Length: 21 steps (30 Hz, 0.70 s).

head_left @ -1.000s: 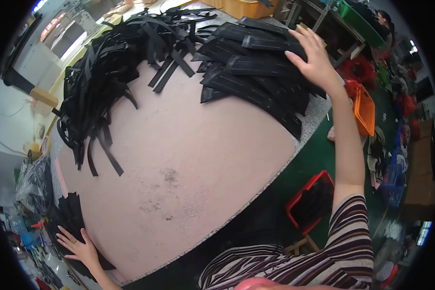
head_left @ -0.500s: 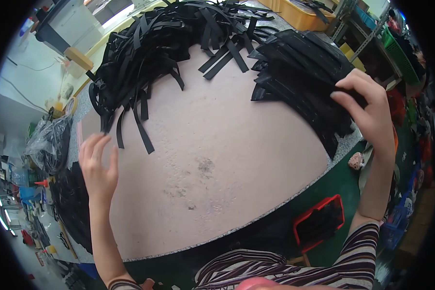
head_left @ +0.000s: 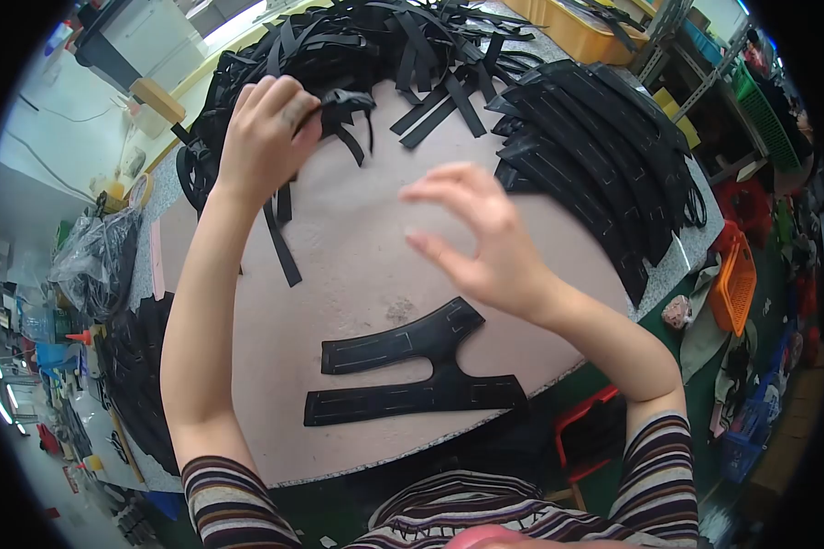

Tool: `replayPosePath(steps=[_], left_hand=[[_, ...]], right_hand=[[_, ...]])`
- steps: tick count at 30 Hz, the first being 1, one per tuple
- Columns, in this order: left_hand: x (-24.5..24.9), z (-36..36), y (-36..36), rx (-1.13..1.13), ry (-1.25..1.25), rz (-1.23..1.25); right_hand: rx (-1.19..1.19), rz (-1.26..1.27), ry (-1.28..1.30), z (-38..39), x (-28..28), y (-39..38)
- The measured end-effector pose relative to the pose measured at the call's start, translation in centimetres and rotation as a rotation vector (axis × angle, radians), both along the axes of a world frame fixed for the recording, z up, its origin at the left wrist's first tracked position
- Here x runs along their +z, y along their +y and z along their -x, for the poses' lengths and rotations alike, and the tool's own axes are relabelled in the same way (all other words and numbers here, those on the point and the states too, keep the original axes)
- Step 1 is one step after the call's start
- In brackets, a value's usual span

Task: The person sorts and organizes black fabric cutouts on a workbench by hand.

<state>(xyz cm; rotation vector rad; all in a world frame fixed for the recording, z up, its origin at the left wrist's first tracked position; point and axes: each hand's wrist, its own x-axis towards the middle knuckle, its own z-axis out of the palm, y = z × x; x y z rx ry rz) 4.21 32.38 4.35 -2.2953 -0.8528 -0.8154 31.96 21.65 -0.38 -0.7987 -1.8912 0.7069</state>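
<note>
My left hand (head_left: 270,133) is raised by the heap of black straps (head_left: 339,46) at the back left, its fingers closed on a black strap piece (head_left: 348,99). Over the middle of the table (head_left: 275,403), my right hand (head_left: 471,233) is held with thumb and fingers apart and nothing between them. A black H-shaped piece (head_left: 444,361) with light stitched outlines lies flat near the front edge. At the right, a fanned stack of black pieces (head_left: 595,156) rests on the table.
A yellow tray (head_left: 572,32) stands at the back right. Dark pieces (head_left: 137,375) are piled at the left, below a clear plastic bag (head_left: 96,261). Beyond the right edge are an orange basket (head_left: 734,284) and a red-rimmed container (head_left: 568,425).
The H-shaped piece now lies on the table. My right hand has moved left from the stack to the middle. My left hand has moved up and right and closed on a strap piece.
</note>
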Motion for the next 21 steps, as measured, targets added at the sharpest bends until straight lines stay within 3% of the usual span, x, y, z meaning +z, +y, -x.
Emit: replayPosePath(steps=[3, 6, 7, 8, 9, 10, 11, 13, 16, 21], left_hand=[[2.4, -2.9, -8.0, -0.203, 0.031, -0.088], [2.3, -3.7, -14.3, -0.251, 0.066, -0.161], [3.0, -3.6, -16.4, -0.187, 0.105, -0.026], [2.7, -3.6, -17.1, -0.186, -0.069, 0.191], [2.2, -3.8, -18.0, -0.181, -0.246, 0.411], [2.2, -4.6, -19.8, -0.158, -0.547, 0.831], [2.7, -3.9, -20.8, -0.157, -0.679, 1.344], [2.0, -3.2, -21.7, -0.204, -0.605, 1.388], [2.4, -3.6, -23.1, -0.065, -0.559, 1.399], [1.8, -4.1, -24.3, -0.063, -0.616, 1.264]], right_hand=[[-0.023, -0.083, 0.106, -0.3, 2.7, 1.5], [0.356, 0.156, 0.003, -1.2, 4.2, 0.6], [0.532, 0.293, -0.049, -1.4, 4.2, 0.0], [0.588, 0.374, 0.065, -1.1, 3.6, -1.2], [0.632, 0.377, 0.011, -1.3, 4.3, -2.1], [0.623, 0.316, -0.016, -1.4, 4.2, -3.0], [0.615, 0.258, -0.044, -1.4, 4.0, -3.8], [0.611, 0.223, -0.088, -1.3, 3.6, -4.9], [0.625, 0.242, -0.119, -1.1, 3.1, -5.9], [0.616, 0.249, -0.152, -1.0, 3.0, -7.2]])
